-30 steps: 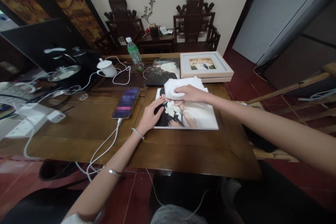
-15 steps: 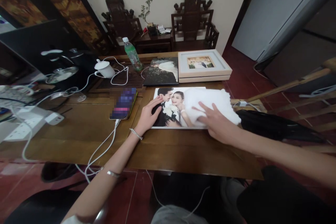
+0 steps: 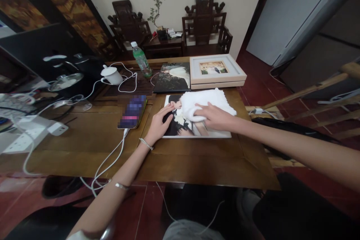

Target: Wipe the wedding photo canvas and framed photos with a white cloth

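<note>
1. The counter [image 3: 194,163] carries all items listed here. I monitor it through 1 head camera.

2. The picture frame [image 3: 215,68] lies flat at the back right, atop a second layer. If I let the cloth run too far back, it may brush this frame.

3. The photo board [image 3: 197,130] lies flat on the counter, in front of the frame. I judge sliding or turning the main fault; the cause would be a hard sideways push with too little hold on the left edge.

4. The dark photo [image 3: 173,78] lies left of the frame. A forward slip of the board could knock it.

5. The white cloth [image 3: 209,99] covers the board's upper middle. Trapped grit could scratch the print.

6. The 2 hands: my left hand [image 3: 159,123] rests flat, fingers extended over the board's left edge, gripping nothing. My right hand [image 3: 215,118] grasps the bunched cloth; its thumb is hidden from me. If the fingers slip off the cloth, they may smear the print.

7. The phone [image 3: 132,112] lies left of the left hand. Its cable [image 3: 123,146] hangs over the front edge; a snag on my forearm could drag the phone.
</note>
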The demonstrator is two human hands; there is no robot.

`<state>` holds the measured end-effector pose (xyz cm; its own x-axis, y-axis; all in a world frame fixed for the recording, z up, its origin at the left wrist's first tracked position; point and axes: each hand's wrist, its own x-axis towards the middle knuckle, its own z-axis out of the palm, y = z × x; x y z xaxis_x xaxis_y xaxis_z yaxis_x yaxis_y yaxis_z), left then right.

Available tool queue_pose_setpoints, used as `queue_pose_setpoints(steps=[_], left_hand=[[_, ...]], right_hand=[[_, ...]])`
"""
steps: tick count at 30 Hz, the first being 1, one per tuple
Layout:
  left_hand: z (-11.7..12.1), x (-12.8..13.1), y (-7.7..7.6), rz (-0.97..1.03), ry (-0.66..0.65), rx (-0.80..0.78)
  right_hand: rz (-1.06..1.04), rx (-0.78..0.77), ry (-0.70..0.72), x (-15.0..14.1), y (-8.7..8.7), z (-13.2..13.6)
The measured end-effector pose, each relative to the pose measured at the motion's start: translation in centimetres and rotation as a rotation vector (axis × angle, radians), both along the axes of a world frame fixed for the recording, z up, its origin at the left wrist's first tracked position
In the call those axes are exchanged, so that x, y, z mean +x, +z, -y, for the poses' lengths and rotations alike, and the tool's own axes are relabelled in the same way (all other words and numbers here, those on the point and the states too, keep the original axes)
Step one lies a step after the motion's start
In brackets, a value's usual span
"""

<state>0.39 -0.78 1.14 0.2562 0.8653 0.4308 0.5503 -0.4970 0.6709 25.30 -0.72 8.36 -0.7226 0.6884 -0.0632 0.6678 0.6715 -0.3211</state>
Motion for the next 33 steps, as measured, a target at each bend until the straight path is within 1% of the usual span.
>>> queue_pose_setpoints(steps=[2,4,5,8,10,13,14,16,18,20,23,25,27,29,31,33], left_hand=[[0.0,0.0,0.0,0.001,-0.001,-0.004],[0.0,0.0,0.0,-0.004,0.004,-0.005],[0.0,0.0,0.0,-0.008,0.008,-0.003],[-0.1,0.0,0.0,-0.023,0.001,0.005],[-0.1,-0.1,0.0,-0.022,-0.016,0.006],[-0.1,-0.1,0.1,-0.015,-0.026,-0.005],[-0.1,-0.1,0.1,-0.014,-0.021,-0.009],[-0.1,0.0,0.1,-0.009,-0.004,-0.013],[-0.1,0.0,0.0,-0.008,0.007,-0.012],[0.0,0.0,0.1,-0.009,0.006,-0.011],[0.0,0.0,0.1,-0.007,-0.002,-0.011],[0.0,0.0,0.1,0.000,-0.004,-0.011],[0.0,0.0,0.1,0.005,-0.002,-0.011],[0.1,0.0,0.2,0.004,-0.001,-0.011],[0.1,0.1,0.2,0.001,-0.001,-0.009],[0.1,0.1,0.2,-0.001,0.002,-0.009]], right_hand=[[-0.003,0.032,-0.041,-1.0,-0.2,-0.9],[0.015,0.060,-0.030,-1.9,-0.5,-0.6],[0.021,0.073,0.007,-2.2,-0.7,-0.1],[0.013,0.086,0.184,-2.5,-1.0,2.2],[-0.003,0.060,0.280,-1.9,-1.0,3.6],[-0.027,-0.022,0.352,-0.3,-0.5,4.8],[-0.033,-0.047,0.352,0.4,-0.2,4.9],[-0.035,-0.074,0.304,1.8,0.5,4.6],[-0.035,-0.073,0.235,3.2,1.1,3.5],[-0.021,-0.054,0.177,4.7,1.5,1.8],[0.029,0.032,0.076,6.6,1.2,-1.0],[0.066,0.090,0.000,7.1,0.7,-2.4],[0.101,0.120,-0.056,6.7,0.0,-3.0],[0.126,0.136,-0.085,5.5,-0.7,-2.5],[0.127,0.146,-0.063,3.9,-1.2,-1.0],[0.098,0.147,0.015,2.1,-1.5,1.2]])
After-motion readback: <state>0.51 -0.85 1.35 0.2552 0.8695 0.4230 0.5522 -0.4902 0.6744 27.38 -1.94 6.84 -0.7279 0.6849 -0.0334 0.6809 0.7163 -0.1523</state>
